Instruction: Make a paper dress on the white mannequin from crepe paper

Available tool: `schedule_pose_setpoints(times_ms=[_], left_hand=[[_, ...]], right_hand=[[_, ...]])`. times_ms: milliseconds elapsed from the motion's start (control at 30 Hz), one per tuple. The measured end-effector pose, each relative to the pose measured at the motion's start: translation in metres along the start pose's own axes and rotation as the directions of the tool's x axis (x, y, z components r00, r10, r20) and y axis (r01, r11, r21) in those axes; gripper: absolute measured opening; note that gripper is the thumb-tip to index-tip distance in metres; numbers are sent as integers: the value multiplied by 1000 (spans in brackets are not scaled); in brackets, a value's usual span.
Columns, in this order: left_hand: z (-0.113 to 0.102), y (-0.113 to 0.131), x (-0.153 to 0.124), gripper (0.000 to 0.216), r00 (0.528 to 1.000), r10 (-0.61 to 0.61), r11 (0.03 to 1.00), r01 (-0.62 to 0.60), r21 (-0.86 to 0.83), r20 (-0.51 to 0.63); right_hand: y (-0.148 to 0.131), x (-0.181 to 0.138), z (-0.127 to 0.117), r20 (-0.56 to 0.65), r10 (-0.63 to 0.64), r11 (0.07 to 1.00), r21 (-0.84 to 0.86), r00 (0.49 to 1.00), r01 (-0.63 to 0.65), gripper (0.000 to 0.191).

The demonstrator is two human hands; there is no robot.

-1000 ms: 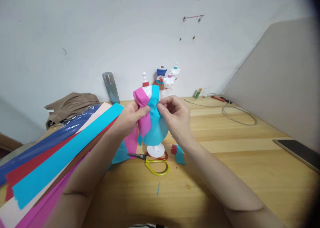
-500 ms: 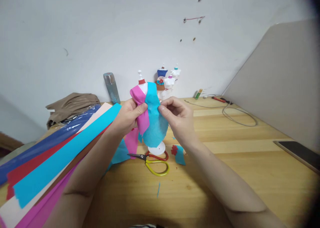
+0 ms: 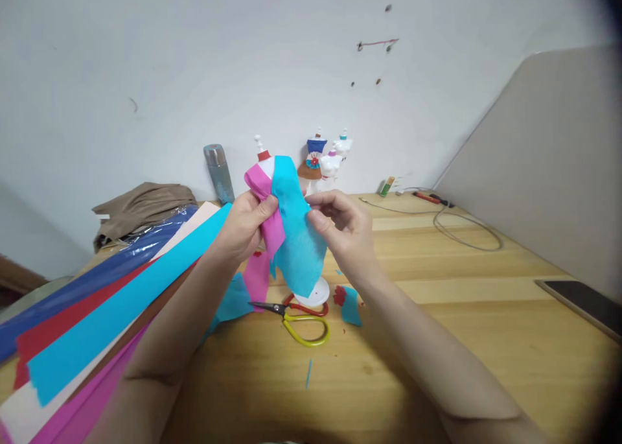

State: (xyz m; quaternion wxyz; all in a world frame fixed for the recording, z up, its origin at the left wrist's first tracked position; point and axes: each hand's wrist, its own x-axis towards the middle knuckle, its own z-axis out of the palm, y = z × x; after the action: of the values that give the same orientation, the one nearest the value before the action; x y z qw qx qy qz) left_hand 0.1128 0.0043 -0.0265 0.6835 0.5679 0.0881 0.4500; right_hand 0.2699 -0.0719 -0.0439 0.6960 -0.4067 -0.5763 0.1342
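A small white dress form [image 3: 265, 166] with a red neck band leans left above the table. Over its shoulders lie a pink crepe paper strip [image 3: 272, 233] and a turquoise crepe paper piece [image 3: 296, 249], which covers most of the front. My left hand [image 3: 245, 223] is closed round the form's left side, its thumb pressing the pink strip. At the turquoise piece's right edge, my right hand [image 3: 345, 227] pinches the paper between thumb and forefinger. The form's round white base [image 3: 315, 293] shows below, behind yellow-and-red scissors [image 3: 306, 324].
Several coloured paper sheets [image 3: 131, 301] lie under my left forearm. Paper scraps [image 3: 350, 308] are near the scissors. Other small dress forms [image 3: 330, 165] and a metal flask [image 3: 218, 172] stand by the wall. A cable [image 3: 457, 233] and a phone [image 3: 578, 301] lie right.
The dress form has tilted further left at its top, and its base has swung slightly right. Both hands keep their grip. The view has shifted a little.
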Motion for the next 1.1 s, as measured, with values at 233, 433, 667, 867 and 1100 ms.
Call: schedule_pose_setpoints(times_ms=[233,433,667,867,1100], left_hand=[[-2,-2,0,52,1000,15,1000,-15,23,-6],[-2,-4,-1,49,1000,16,999,-15,48,-9],[-1,-6,-2,51,1000,1,998,-1,62,3],[-2,-10,-3,55,1000,-23,994,22,106,1],[0,-13,-3,58,1000,4,988,-3,156,-4]], right_hand=[[-1,-2,0,-49,-41,999,-17,998,40,10],[-4,-4,1,-16,-33,999,-24,999,33,13],[-7,-5,4,-15,15,999,-30,1000,-15,13],[-9,-5,3,-28,54,998,-11,998,-54,12],[-10,-4,3,15,114,993,5,993,-114,18]])
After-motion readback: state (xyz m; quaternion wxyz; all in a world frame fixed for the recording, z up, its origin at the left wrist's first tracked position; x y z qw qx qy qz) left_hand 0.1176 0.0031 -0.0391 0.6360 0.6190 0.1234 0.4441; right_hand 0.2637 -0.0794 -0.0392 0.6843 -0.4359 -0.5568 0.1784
